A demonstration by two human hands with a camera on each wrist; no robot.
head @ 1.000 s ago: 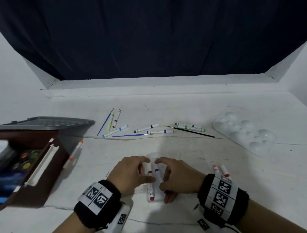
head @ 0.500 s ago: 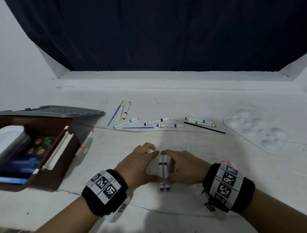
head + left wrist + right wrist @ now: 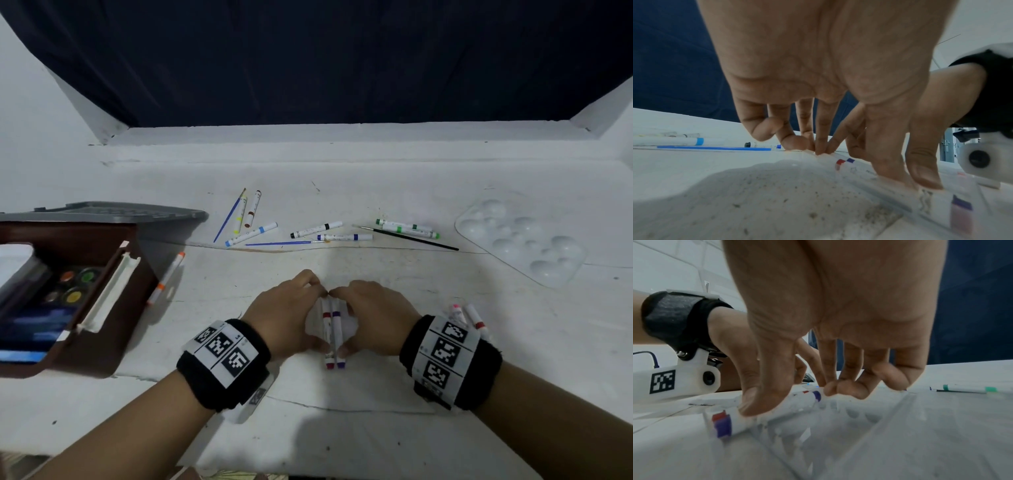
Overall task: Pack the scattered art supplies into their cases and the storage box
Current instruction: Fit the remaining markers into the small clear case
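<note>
Both hands were pinching two markers (image 3: 333, 334), red-banded and purple-banded, lying side by side in a clear case (image 3: 317, 325) on the desk (image 3: 342, 404). The left hand (image 3: 284, 317) and right hand (image 3: 376, 317) held them from each side, fingertips and thumbs at both ends, probably to seat them straight in the case. More markers (image 3: 315, 230) lay scattered further back, and the open storage box (image 3: 113, 308) stood at the left.

No legible text, brand or number appears in any view; the wrist bands (image 3: 223, 363) (image 3: 450, 361) carry only black-and-white square fiducial codes; the wrist camera mount (image 3: 676, 381) bears one such code; printing on the marker barrels (image 3: 315, 229) is too small and blurred to read.
</note>
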